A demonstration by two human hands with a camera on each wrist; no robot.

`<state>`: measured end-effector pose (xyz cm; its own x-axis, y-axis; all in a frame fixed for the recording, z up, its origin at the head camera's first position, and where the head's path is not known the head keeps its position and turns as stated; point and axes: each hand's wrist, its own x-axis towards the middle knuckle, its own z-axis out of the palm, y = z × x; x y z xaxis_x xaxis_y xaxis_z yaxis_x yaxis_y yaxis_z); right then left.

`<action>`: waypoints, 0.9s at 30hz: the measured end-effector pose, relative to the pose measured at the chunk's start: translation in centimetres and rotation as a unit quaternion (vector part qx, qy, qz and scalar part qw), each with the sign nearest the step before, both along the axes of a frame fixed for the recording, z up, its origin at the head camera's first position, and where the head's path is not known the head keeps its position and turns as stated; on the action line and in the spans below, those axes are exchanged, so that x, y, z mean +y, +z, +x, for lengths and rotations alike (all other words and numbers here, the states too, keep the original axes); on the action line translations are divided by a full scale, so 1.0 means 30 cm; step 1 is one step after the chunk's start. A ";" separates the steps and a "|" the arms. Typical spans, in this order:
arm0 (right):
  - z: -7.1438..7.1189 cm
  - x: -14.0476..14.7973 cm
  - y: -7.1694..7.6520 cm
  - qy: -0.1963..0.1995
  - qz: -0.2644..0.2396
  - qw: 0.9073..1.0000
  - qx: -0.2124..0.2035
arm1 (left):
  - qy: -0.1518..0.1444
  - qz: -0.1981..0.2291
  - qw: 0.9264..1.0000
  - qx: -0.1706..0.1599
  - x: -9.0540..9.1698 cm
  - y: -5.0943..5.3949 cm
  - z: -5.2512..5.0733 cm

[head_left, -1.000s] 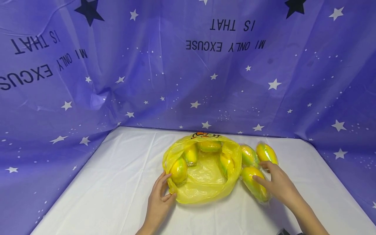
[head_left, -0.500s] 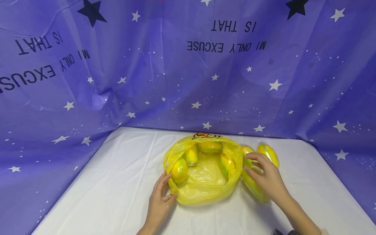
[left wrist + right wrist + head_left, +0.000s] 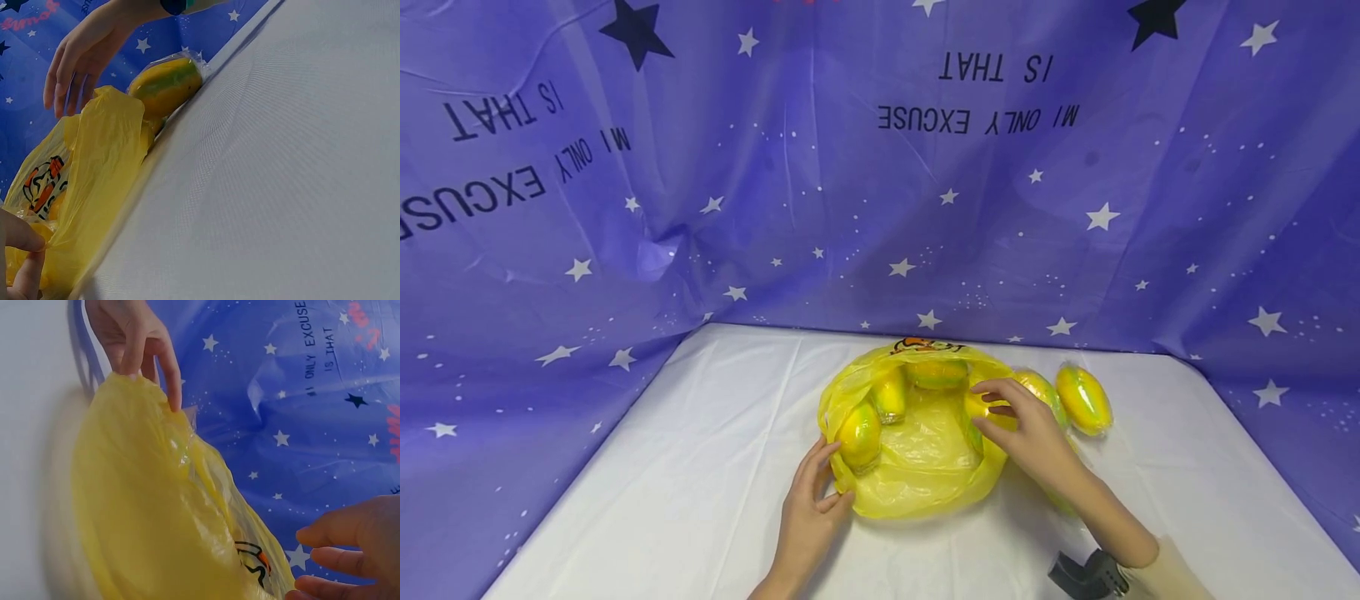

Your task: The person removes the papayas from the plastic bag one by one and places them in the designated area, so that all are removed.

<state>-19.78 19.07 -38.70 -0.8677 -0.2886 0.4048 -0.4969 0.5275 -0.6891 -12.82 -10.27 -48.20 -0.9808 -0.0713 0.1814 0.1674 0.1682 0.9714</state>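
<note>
A yellow plastic bag stands with its mouth spread on the white table. Several mangoes, each in clear wrap, lie inside along its walls, one mango at the left. My left hand pinches the bag's left rim between thumb and fingers; the left wrist view shows this grip. Over the bag's right rim hovers my right hand, fingers loosely bent and apart, nothing between them. It partly covers the mango at the bag's right wall. In the right wrist view its fingers are spread beside the bag.
Right of the bag lie a wrapped mango and another mango close to the rim. A third is mostly hidden under my right forearm. A black wrist device sits by the right sleeve. Behind the table hangs a purple star-printed cloth.
My right hand has moved left from above the loose mangoes to over the bag's right rim, carrying nothing. The left hand has kept its grip on the rim.
</note>
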 end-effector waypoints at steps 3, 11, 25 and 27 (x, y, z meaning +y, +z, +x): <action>-0.018 -0.029 0.008 0.014 -0.002 1.000 -0.017 | -0.001 -0.001 1.000 0.008 -0.001 -0.001 -0.003; -0.049 -0.134 0.003 0.049 0.026 0.996 -0.063 | 0.002 0.003 1.000 0.009 -0.001 0.003 -0.007; -0.082 -0.303 -0.028 0.108 0.053 0.987 -0.108 | -0.008 -0.002 1.000 0.022 -0.002 0.000 -0.001; -0.086 -0.321 -0.030 0.107 0.063 0.987 -0.105 | -0.008 0.001 1.000 0.019 -0.002 0.000 0.000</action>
<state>-22.35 9.45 -39.60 -0.8418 -0.5115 0.1724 -0.4601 0.5131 -0.7246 -12.81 -10.34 -48.22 -0.9741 -0.0561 0.2189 0.2074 0.1624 0.9647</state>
